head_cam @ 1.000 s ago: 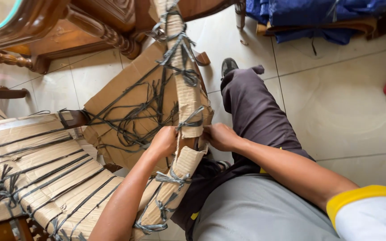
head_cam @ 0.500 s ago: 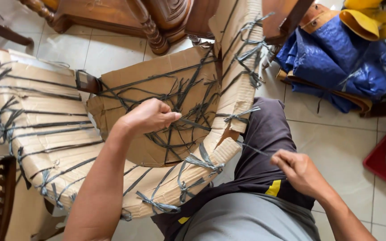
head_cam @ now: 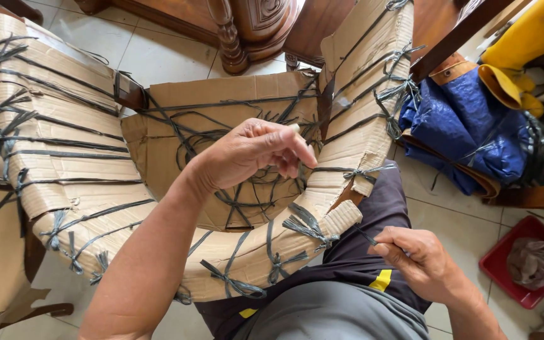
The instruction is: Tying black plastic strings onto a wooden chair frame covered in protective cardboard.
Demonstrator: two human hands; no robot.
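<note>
A curved chair frame wrapped in brown cardboard (head_cam: 64, 164) and tied with dark grey plastic string lies across my lap. My left hand (head_cam: 253, 154) hovers over the flat cardboard seat panel (head_cam: 177, 145), fingers pinched together on a strand of the grey string. My right hand (head_cam: 420, 261) is low at the right, above my thigh, pinching a thin grey string end (head_cam: 365, 235) that leads to the cardboard edge (head_cam: 341, 217). Knotted string tufts (head_cam: 306, 226) sit between both hands.
Carved wooden furniture (head_cam: 240, 31) stands on the tiled floor behind the chair. At the right, blue and yellow fabric (head_cam: 467, 126) lies on a wooden frame. A red tray (head_cam: 505, 277) holding a crumpled bag sits on the floor by my right hand.
The view has swung left and closer. My left hand lifted off the cardboard edge and now pinches string over the seat panel. My right hand has drawn back toward my thigh with a string end.
</note>
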